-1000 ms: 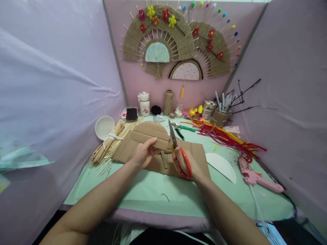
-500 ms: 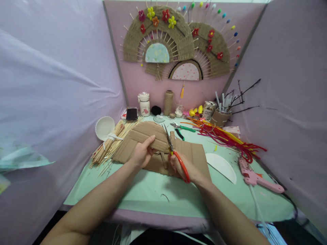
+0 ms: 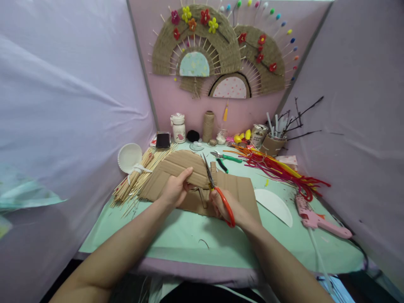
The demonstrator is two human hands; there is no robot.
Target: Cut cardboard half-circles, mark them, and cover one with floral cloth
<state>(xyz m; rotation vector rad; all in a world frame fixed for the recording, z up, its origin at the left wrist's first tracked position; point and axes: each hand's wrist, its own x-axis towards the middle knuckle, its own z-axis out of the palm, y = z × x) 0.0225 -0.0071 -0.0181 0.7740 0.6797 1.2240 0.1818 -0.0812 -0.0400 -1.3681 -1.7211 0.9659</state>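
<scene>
My left hand pinches a rounded piece of corrugated cardboard, thumb on top and fingers underneath. In my right hand is a pair of scissors with red-orange handles. Their blades point up and away, slightly apart, at the right edge of the rounded piece. Beneath both hands lies a larger cardboard sheet, with a narrow strip standing out near the blades. A white half-circle of card rests on the table to the right of the sheet.
Bundled wooden sticks and a white paper bowl lie left. Green-handled pliers are behind the cardboard. Pipe cleaners and a pink glue gun lie right. A twine spool and white jar stand at the back.
</scene>
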